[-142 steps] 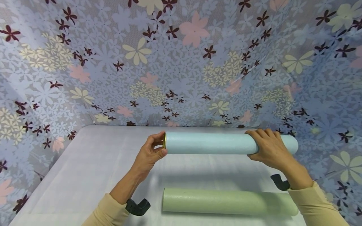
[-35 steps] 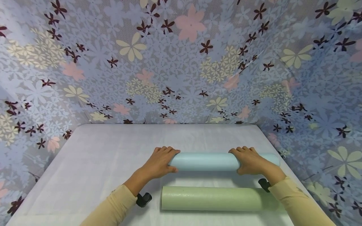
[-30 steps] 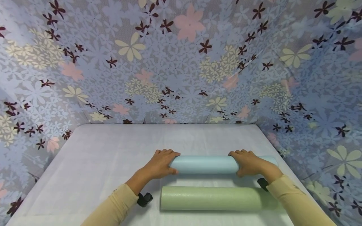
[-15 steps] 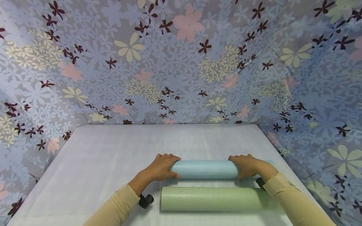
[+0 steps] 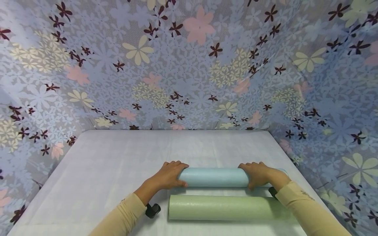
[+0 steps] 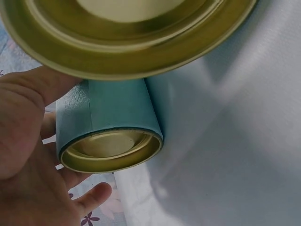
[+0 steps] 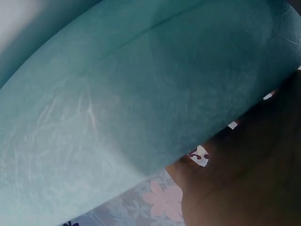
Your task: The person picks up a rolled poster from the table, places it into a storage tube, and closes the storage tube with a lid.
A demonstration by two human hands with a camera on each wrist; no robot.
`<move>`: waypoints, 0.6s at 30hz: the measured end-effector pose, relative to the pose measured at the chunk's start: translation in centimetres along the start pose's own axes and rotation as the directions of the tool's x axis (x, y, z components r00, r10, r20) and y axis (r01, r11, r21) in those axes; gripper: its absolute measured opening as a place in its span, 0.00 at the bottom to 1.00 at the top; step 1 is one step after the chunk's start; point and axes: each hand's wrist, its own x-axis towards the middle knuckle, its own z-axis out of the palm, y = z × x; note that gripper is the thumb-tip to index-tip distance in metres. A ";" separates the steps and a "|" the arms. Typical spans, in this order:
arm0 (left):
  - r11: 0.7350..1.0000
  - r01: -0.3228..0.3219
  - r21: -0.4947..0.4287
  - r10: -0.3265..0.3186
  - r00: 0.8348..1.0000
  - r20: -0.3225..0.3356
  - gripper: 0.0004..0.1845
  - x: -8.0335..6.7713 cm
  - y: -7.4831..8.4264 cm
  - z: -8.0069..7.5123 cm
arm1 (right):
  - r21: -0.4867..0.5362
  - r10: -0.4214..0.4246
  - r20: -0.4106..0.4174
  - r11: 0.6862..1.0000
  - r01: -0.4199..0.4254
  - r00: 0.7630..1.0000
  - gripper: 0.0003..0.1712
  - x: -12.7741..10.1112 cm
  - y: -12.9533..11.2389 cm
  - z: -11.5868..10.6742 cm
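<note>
Evidently both hands clamp the blue tube (image 5: pixel 215 177), left grip (image 5: pixel 169 175) and right grip (image 5: pixel 257 173) at opposite ends to keep it level, just beyond the green tube (image 5: pixel 224 207) on the bench (image 5: pixel 103 170).

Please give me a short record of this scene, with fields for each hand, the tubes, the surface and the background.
left hand: left hand grips the left end of the blue tube
right hand: right hand grips the blue tube near its right end
blue tube: lies level, gold metal cap on its left end
green tube: green tube lies on the table, nearer the person, parallel to the blue one
surface: white table
background: flowered cloth
</note>
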 end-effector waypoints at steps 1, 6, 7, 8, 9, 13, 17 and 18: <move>1.000 0.000 0.001 0.000 1.000 -0.002 0.37 0.0 -0.1 0.0 | -0.002 0.001 0.001 1.000 -0.001 1.000 0.41 0.0 0.1 0.0; 1.000 0.006 -0.023 -0.007 1.000 -0.025 0.40 -0.4 -0.5 -0.2 | -0.026 0.004 0.010 1.000 -0.004 1.000 0.48 -0.1 0.2 -0.5; 0.999 0.009 -0.031 -0.010 1.000 -0.030 0.40 -0.5 -0.6 -0.3 | -0.024 0.004 0.011 1.000 -0.004 1.000 0.49 -0.1 0.2 -0.7; 0.999 0.013 -0.043 -0.015 0.999 -0.034 0.40 -0.6 -0.7 -0.5 | -0.023 0.005 0.014 1.000 -0.004 1.000 0.50 -0.2 0.2 -0.9; 0.999 0.019 -0.051 -0.021 0.999 -0.038 0.40 -0.7 -0.7 -0.7 | -0.015 0.007 0.017 1.000 -0.007 1.000 0.50 -0.2 0.1 -1.1; 0.996 0.047 -0.070 -0.051 0.997 -0.053 0.38 -1.2 -0.9 -1.5 | 0.056 0.016 0.010 0.998 -0.017 1.000 0.47 -0.4 0.0 -2.1; 0.993 0.070 -0.091 -0.078 0.993 -0.089 0.35 -1.9 -1.0 -2.7 | 0.127 0.016 -0.041 0.992 -0.010 0.999 0.42 -1.0 -0.5 -3.4; 0.993 0.072 -0.092 -0.082 0.991 -0.104 0.35 -2.1 -1.0 -2.9 | 0.125 0.008 -0.067 0.992 0.001 0.998 0.40 -1.2 -0.6 -3.7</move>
